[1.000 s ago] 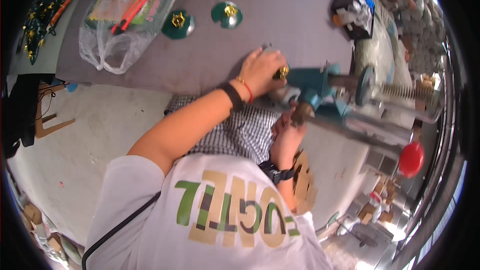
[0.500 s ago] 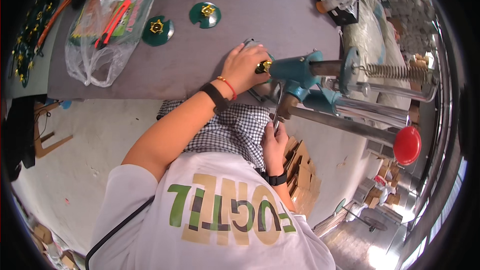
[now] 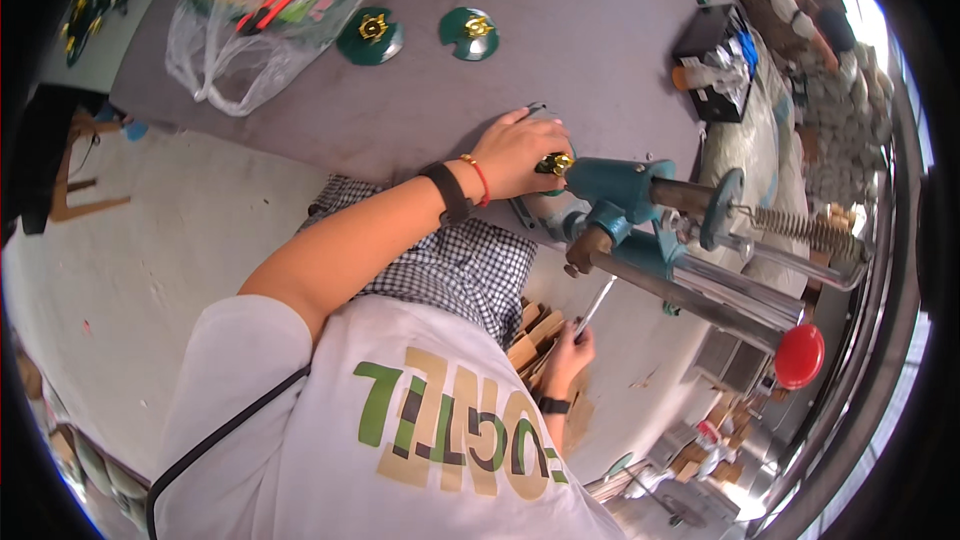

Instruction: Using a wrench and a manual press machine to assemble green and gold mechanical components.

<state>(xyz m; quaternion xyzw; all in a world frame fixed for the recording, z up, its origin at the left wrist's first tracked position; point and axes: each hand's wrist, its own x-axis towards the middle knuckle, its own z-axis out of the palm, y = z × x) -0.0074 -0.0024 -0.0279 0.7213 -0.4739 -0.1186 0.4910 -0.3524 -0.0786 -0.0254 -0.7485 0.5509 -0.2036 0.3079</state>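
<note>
The left hand (image 3: 525, 155) is curled round a gold fitting (image 3: 556, 163), which shows past its fingers by the near edge of the grey table (image 3: 575, 60), close to its right corner; how firm the grip is cannot be told. The fitting sits just beside the blue-green head of a hand press (image 3: 610, 190), while the right hand (image 3: 570, 348), beyond the near edge, is closed on a slim metal rod (image 3: 598, 305) whose far end is hidden by the press. Fingers this near the head could be pinched if the lever with the red knob (image 3: 800, 357) were knocked, and the fitting could be marked off-centre if it tipped in a loose hold; the rod could drop to the floor, as nothing visible lies under it. Toward the far edge lie two loose parts, a left green disc (image 3: 371, 37) and a right green disc (image 3: 468, 34), apart from each other. As for writing, large green, tan and dark letters cross the white shirt (image 3: 400, 440), and coloured print shows through the clear bag (image 3: 235, 60) near the left edge
</note>
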